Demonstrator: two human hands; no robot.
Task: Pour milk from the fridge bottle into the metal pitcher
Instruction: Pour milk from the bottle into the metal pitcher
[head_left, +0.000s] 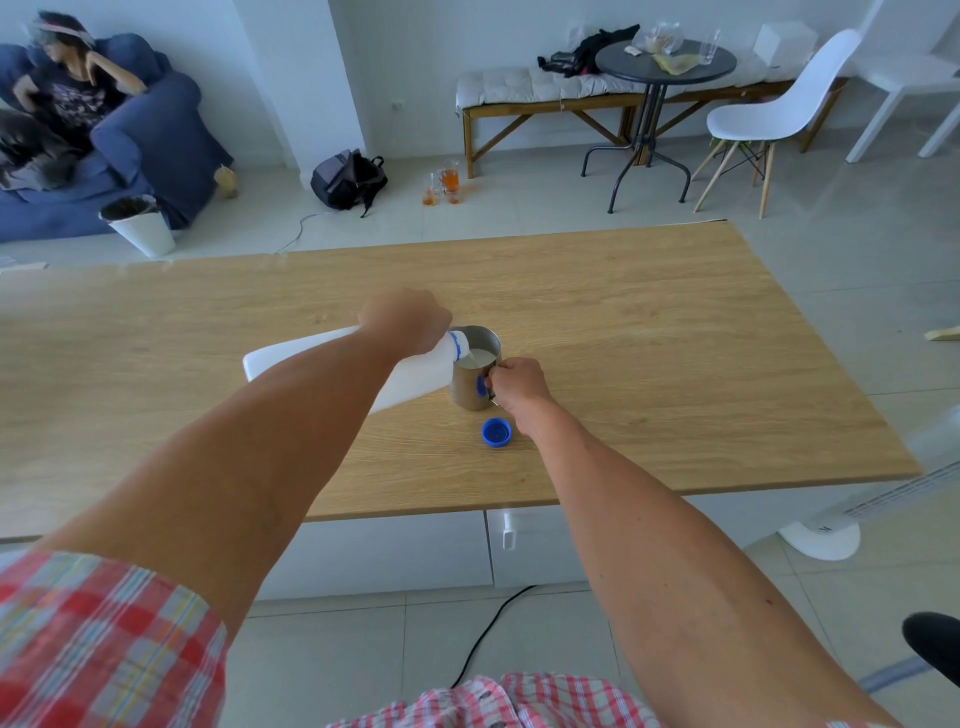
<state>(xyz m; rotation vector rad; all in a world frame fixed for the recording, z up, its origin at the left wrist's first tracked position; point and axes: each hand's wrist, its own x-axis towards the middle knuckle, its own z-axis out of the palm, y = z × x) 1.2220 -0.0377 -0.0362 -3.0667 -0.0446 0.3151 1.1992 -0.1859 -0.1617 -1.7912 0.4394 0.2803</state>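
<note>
Wooden table (649, 312) carries the metal pitcher (475, 376) near its middle, far from every edge. Left hand (408, 319) is wrapped around the tipped milk bottle (337, 364), neck over the pitcher's rim, milk showing inside. Right hand (517, 384) seems pinched on the pitcher's handle, though the fingers hide it. Best to pour slowly, watch the level, then tip back. 1 blue cap (496, 432) lies just beside the pitcher; all else around it is bare.
</note>
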